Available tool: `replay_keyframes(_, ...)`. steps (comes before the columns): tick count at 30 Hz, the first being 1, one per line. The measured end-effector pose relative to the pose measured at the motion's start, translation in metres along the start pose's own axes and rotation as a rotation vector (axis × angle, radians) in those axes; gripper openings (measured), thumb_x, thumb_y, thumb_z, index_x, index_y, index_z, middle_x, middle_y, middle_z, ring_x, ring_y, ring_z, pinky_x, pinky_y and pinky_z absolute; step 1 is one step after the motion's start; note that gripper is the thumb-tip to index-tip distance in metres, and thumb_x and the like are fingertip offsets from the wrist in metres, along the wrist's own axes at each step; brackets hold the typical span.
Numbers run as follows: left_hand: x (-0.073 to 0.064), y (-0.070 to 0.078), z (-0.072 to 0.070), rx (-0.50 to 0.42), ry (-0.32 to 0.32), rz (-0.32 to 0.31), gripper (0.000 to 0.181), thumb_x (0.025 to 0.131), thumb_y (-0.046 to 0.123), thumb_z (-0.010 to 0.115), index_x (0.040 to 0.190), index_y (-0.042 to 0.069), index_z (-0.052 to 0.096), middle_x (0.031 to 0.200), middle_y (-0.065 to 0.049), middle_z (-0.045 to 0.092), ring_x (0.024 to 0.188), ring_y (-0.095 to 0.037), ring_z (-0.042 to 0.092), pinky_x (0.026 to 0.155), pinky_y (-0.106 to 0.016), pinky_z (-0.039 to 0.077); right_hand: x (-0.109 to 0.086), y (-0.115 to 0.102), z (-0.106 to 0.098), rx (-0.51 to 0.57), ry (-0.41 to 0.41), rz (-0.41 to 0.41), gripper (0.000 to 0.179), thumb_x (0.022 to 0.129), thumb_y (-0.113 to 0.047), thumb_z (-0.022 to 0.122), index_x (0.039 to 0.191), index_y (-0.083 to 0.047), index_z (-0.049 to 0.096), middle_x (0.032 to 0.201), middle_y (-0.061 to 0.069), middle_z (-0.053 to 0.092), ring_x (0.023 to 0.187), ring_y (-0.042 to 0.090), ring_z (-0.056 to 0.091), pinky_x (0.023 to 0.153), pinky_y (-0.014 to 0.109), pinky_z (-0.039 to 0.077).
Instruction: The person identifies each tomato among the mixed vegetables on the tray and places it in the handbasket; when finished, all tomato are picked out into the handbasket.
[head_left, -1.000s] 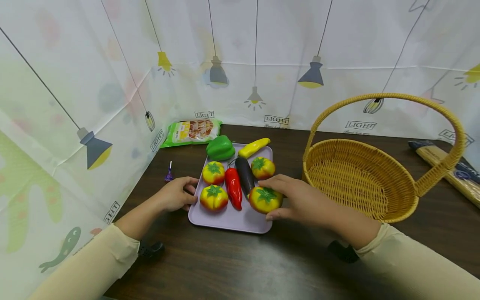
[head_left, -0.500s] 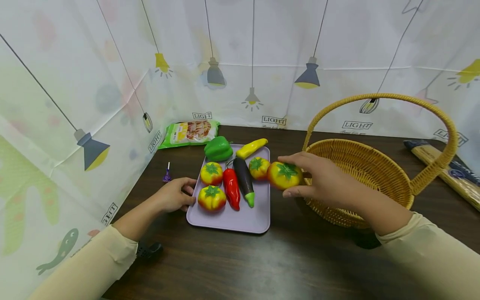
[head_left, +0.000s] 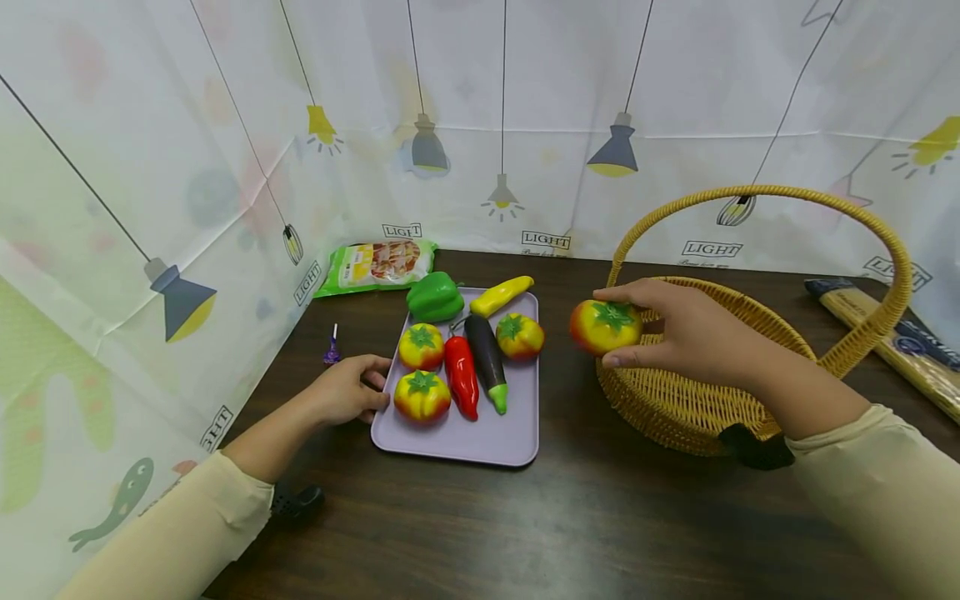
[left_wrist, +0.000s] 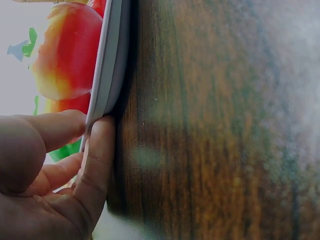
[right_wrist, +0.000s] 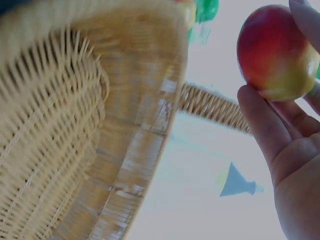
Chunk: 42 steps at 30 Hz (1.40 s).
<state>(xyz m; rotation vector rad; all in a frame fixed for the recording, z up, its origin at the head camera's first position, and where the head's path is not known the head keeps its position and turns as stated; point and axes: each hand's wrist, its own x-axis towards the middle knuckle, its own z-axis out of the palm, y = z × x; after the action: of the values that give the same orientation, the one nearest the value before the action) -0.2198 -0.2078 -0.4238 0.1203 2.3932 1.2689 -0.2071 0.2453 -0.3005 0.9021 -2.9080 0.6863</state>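
Note:
My right hand point(head_left: 675, 333) grips a red-and-yellow toy tomato point(head_left: 606, 327) with a green leafy top, thumb on one side and fingers on the other. It is held in the air at the left rim of the wicker basket point(head_left: 667, 417); in the right wrist view the tomato point(right_wrist: 275, 52) shows beyond that basket's rim. My left hand point(head_left: 351, 390) pinches the left edge of the lilac tray point(head_left: 457, 446), with a finger under the rim in the left wrist view. On the tray lie several similar tomatoes point(head_left: 422, 397), a red pepper point(head_left: 462, 377) and an eggplant point(head_left: 486, 354).
A green bell pepper point(head_left: 435, 297) and a yellow pepper-like piece point(head_left: 502, 296) sit at the tray's far end. Behind them is a green food bag point(head_left: 375, 267). A purple lollipop point(head_left: 332, 348) lies left of the tray. The basket's tall handle point(head_left: 765, 193) arches up; a long package point(head_left: 892, 333) lies at right.
My right hand has lifted the toy tomato off the tray's near right part and carried it right and away from me to the basket. The left hand keeps its hold on the tray.

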Motion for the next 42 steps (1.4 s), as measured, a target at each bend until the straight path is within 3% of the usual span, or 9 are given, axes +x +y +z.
replay_keyframes(6,0.0,-0.001,0.0,-0.012,-0.002,0.003,0.061,0.092,0.001,0.072,0.147,-0.003,0.045,0.111,-0.019,0.056,0.078,-0.024,0.064,0.068,-0.037,0.061,0.001,0.024,-0.01,0.024,-0.042,0.11,0.074,0.082,-0.055,0.081,0.145,-0.024,0.056,0.131,0.004,0.06,0.102,0.023,0.056,0.084,0.044,0.05)
replay_keyframes(13,0.001,-0.001,0.001,-0.017,-0.003,0.005,0.061,0.092,0.001,0.072,0.147,-0.004,0.045,0.11,-0.019,0.056,0.078,-0.024,0.064,0.068,-0.037,0.061,0.003,0.053,-0.017,0.062,-0.074,0.223,0.08,0.083,-0.058,0.078,0.148,-0.02,0.051,0.129,0.011,0.06,0.113,0.032,0.057,0.092,0.056,0.049)
replay_keyframes(28,-0.001,0.001,0.0,-0.026,-0.005,0.008,0.061,0.092,-0.001,0.071,0.146,-0.005,0.045,0.11,-0.019,0.056,0.078,-0.024,0.064,0.068,-0.037,0.061,0.005,0.089,-0.02,0.072,-0.097,0.29,0.08,0.086,-0.057,0.076,0.149,-0.016,0.048,0.138,0.015,0.055,0.121,0.039,0.053,0.092,0.058,0.048)
replay_keyframes(42,0.001,-0.001,0.001,-0.032,-0.006,0.0,0.061,0.093,-0.001,0.07,0.148,-0.004,0.044,0.11,-0.019,0.055,0.078,-0.023,0.064,0.067,-0.037,0.061,0.01,0.112,-0.012,0.075,-0.093,0.33,0.082,0.086,-0.058,0.076,0.147,-0.011,0.049,0.131,0.016,0.058,0.111,0.034,0.056,0.089,0.051,0.047)
